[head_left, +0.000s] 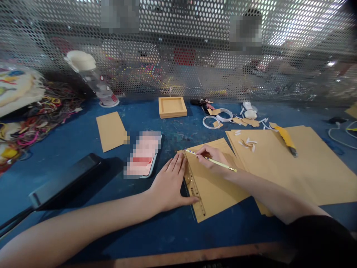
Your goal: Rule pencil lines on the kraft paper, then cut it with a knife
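My left hand (171, 182) lies flat with its fingers stretched out, pressing on a clear ruler (194, 190). The ruler runs along the left edge of a brown sheet of cardboard (214, 190). A pale pencil (220, 163) with a patterned front end is pinched in my right hand (212, 158). Its tip points left and touches or nearly touches the sheet by the ruler's far end; I cannot tell which. A phone (145, 154) with a lit, blurred screen lies just left of my left fingers.
A yellow utility knife (286, 140) rests on larger brown sheets (315, 167) at right, near paper scraps. Behind are a small wooden tray (173, 108), tape rings and keys. At left are a small brown card (111, 132), a black power strip (67, 180), a cup and tangled wires.
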A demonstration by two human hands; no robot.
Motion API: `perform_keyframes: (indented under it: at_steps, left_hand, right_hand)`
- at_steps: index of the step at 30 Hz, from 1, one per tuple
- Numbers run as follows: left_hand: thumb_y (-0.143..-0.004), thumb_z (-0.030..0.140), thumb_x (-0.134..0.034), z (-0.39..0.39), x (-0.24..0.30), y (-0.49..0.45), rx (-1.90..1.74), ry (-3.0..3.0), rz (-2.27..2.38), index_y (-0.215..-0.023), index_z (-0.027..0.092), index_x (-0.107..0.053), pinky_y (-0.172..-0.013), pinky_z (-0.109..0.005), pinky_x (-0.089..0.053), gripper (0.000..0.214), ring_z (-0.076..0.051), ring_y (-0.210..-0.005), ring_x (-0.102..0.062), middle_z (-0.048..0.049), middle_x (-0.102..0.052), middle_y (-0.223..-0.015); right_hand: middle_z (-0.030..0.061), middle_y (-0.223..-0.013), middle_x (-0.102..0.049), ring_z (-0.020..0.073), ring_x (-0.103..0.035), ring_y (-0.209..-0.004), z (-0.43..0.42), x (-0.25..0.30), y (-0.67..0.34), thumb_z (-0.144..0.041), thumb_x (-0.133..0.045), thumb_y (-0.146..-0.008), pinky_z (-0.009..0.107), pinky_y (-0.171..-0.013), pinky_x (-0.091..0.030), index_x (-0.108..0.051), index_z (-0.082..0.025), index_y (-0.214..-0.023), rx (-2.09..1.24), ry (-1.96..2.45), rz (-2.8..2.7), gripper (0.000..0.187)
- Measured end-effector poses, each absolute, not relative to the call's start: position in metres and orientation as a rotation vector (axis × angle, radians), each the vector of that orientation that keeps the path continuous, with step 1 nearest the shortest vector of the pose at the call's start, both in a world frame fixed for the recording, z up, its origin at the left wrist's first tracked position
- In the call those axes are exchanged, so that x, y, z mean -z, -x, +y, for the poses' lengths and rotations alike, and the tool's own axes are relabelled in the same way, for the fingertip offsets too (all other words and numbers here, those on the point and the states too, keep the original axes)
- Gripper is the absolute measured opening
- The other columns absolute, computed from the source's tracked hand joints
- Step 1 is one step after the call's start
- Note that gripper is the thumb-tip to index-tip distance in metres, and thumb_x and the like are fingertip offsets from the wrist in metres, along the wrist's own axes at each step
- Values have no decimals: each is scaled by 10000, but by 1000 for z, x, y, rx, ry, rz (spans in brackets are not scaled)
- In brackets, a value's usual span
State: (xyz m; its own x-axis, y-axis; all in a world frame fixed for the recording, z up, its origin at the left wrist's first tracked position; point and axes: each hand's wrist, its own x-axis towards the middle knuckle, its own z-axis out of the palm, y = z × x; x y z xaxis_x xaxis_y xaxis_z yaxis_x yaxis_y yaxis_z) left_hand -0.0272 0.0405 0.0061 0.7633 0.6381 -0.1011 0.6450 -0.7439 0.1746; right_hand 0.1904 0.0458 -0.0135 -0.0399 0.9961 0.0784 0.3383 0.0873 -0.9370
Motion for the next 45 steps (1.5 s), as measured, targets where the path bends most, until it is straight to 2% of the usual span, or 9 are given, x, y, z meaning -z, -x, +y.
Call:
perform_keyframes:
  at_steps: [9, 13, 28, 45]
  left_hand:
    - [-718, 898, -357, 40, -3, 29, 11, -2745, 1001, -1490, -58, -195, -1173, -501, -141, 1240, -379, -1451, -78, -275, -92, -1548]
    - [-711, 904, -353, 41, -3, 29, -32, -2737, 999, -1499, -27, -201, -1173, -491, -146, 1229, -368, -1453, -89, -256, -120, -1555]
    - [-704, 898, -382, 40, -4, 28, 12, -2733, 1026, -1483, -60, -217, -1174, -488, -139, 1246, -378, -1451, -97, -264, -120, -1553]
    - [-701, 906, -361, 41, -3, 28, -27, -2741, 1015, -1489, -30, -222, -1171, -483, -146, 1232, -379, -1451, -98, -264, -144, -1553]
  right_hand:
    - [11, -834, -674, 187, -635, -768, 45, 14, -190, -277, -598, -842, 299, -699, -474, -621, -204, -862, -943, 1343, -1588, 79]
    - [10, -812, -669, 188, -638, -750, 45, 15, -189, -305, -601, -849, 296, -679, -478, -615, -202, -847, -933, 1347, -1590, 104]
    - [2, -790, -652, 168, -608, -712, 44, 10, -188, -278, -590, -846, 268, -644, -451, -621, -191, -833, -905, 1366, -1600, 94]
    - [-4, -762, -637, 160, -585, -681, 43, 5, -187, -284, -588, -845, 260, -618, -436, -621, -194, -832, -893, 1387, -1605, 97]
